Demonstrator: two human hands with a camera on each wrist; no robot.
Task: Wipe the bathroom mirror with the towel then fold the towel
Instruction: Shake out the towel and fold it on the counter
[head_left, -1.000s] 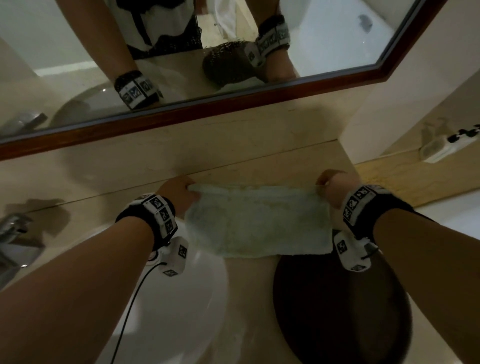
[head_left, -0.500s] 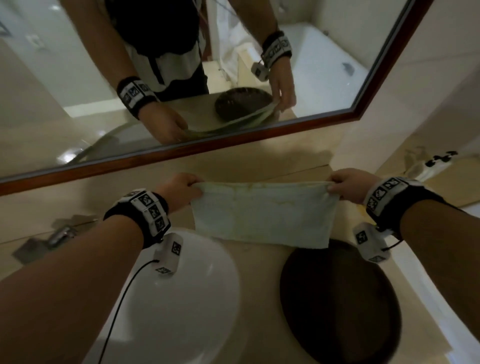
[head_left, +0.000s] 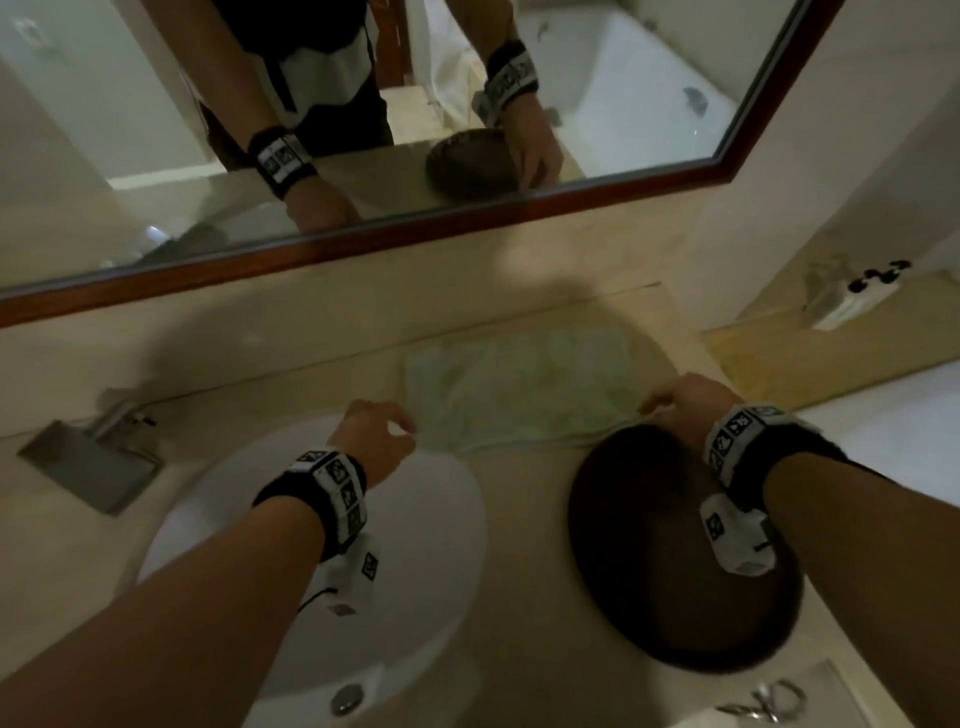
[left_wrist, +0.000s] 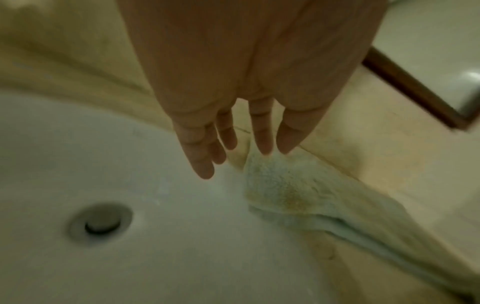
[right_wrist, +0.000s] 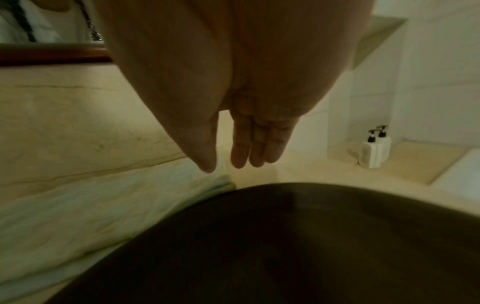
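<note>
The pale green towel (head_left: 519, 389) lies folded flat on the beige counter (head_left: 519, 649), below the wood-framed mirror (head_left: 130, 171). My left hand (head_left: 379, 436) hovers at the towel's left near corner over the sink rim; in the left wrist view its fingers (left_wrist: 205, 164) are straight and hold nothing, with two tips just at the towel (left_wrist: 298, 189) corner. My right hand (head_left: 675, 405) is at the towel's right near corner. In the right wrist view this hand (right_wrist: 226, 166) has straight fingers above the towel (right_wrist: 103, 205) end and grips nothing.
A white basin (head_left: 426, 545) with a drain (left_wrist: 102, 222) sits under my left arm, and a steel faucet (head_left: 93, 457) is to its left. A dark round bowl (head_left: 675, 582) lies under my right wrist. Scissors (head_left: 763, 701) lie at the front right. Pump bottles (right_wrist: 376, 148) stand on the far right ledge.
The towel was held stretched in the air between both hands; it now lies flat on the counter, and both hands have let go and drawn back slightly.
</note>
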